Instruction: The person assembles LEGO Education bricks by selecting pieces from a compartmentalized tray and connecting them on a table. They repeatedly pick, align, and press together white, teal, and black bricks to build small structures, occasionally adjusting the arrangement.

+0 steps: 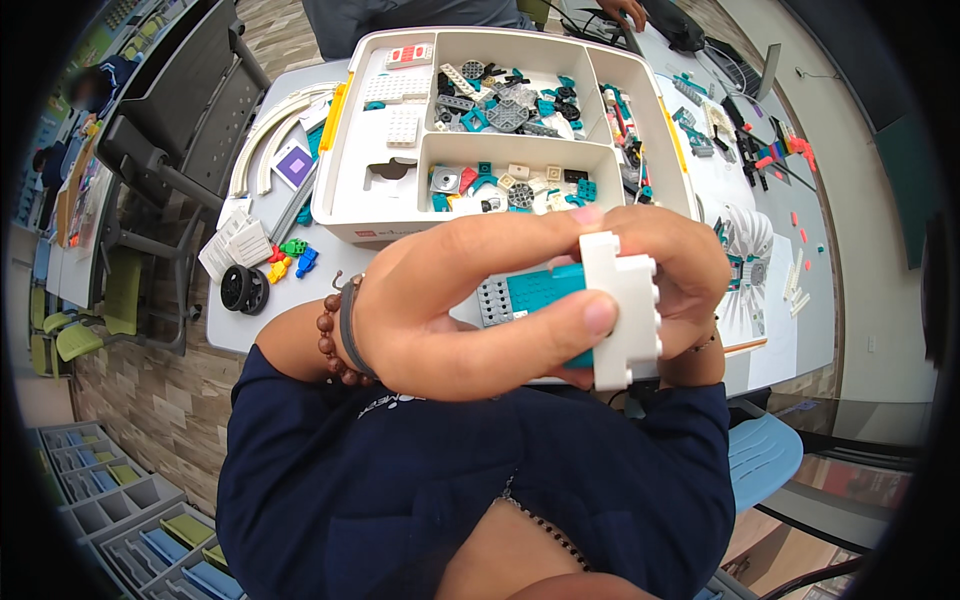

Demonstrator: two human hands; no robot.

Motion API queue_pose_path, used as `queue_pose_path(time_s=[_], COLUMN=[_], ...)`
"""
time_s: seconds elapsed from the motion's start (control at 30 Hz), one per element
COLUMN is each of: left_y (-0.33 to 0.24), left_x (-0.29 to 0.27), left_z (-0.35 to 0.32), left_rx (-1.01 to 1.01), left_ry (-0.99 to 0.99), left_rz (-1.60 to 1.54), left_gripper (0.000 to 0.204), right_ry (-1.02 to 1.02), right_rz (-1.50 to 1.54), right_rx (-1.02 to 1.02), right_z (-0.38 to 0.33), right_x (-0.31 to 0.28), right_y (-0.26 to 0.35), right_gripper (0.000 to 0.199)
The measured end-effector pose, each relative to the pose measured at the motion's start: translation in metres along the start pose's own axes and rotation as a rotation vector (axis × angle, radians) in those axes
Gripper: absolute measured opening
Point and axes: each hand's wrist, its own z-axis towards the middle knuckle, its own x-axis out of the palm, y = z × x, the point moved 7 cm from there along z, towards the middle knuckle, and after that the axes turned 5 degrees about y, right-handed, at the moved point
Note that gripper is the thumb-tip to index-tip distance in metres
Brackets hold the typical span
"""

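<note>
Close in front of me, both hands grip a toy brick build. Its near end is a white studded block (pixel 628 325), and a teal part (pixel 540 290) with a grey end full of holes (pixel 494 302) extends to the left behind it. My left hand (pixel 430 320), with a bead bracelet and a dark band at the wrist, pinches the white block between thumb and fingers. My right hand (pixel 685 260) wraps the build from the right, its fingertips mostly hidden behind the block.
Beyond my hands stands a white divided tray (pixel 385 232) of loose bricks. Left of it lie black wheels (pixel 244 289), small coloured figures (pixel 292 260) and white curved pieces (pixel 262 140). Loose parts (pixel 750 260) lie on the right. Another person's hand (pixel 626 12) shows at the far edge.
</note>
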Motion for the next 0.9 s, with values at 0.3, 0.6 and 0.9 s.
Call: queue_pose_path(time_s=[0.3, 0.6, 0.9], left_y=[-0.0014, -0.0033, -0.0031], left_x=[-0.0006, -0.0002, -0.0002], left_z=[0.0018, 0.0036, 0.0032], left_rx=[0.045, 0.051, 0.066], left_ry=[-0.001, -0.023, -0.042], left_rz=[0.009, -0.013, -0.017], left_gripper=[0.039, 0.037, 0.036], right_ry=[-0.026, -0.033, -0.039], right_rz=[0.017, -0.023, 0.0], right_rx=[-0.009, -0.018, -0.029], right_z=[-0.0013, -0.0023, -0.0028], right_x=[-0.0003, 0.0008, 0.0012], right_y=[0.0, 0.0027, 0.0014], right_gripper=[0.048, 0.049, 0.049])
